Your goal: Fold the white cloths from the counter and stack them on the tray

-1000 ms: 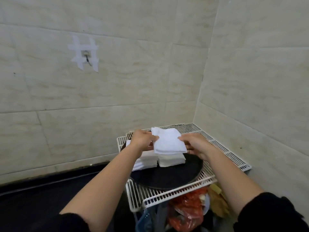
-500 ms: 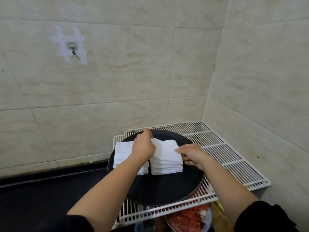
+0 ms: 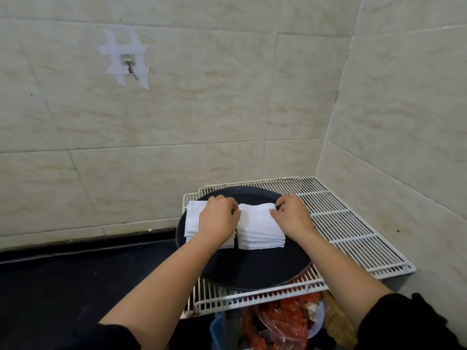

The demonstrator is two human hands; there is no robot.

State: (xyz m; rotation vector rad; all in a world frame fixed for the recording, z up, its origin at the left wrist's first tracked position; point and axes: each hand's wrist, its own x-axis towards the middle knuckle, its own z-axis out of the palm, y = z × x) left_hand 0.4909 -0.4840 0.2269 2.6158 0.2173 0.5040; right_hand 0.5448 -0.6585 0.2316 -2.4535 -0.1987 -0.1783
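Settling fresh cloth onto right stack [image 3: 260, 229], airborne a second ago; left hand [image 3: 219, 218] and right hand [image 3: 293, 215] pinch far corners, squaring it. Placement nearly done on tray [image 3: 252, 271].

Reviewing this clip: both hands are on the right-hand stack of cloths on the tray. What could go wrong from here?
1. The right stack sits tight against the left stack; nudging it with the left hand or right hand could push the neighbour askew.
2. The layers at its front edge look uneven, so pulling the fingers out fast may drag the top cloth off.
3. The tray rests on a wire rack; pressing down hard might shift it.
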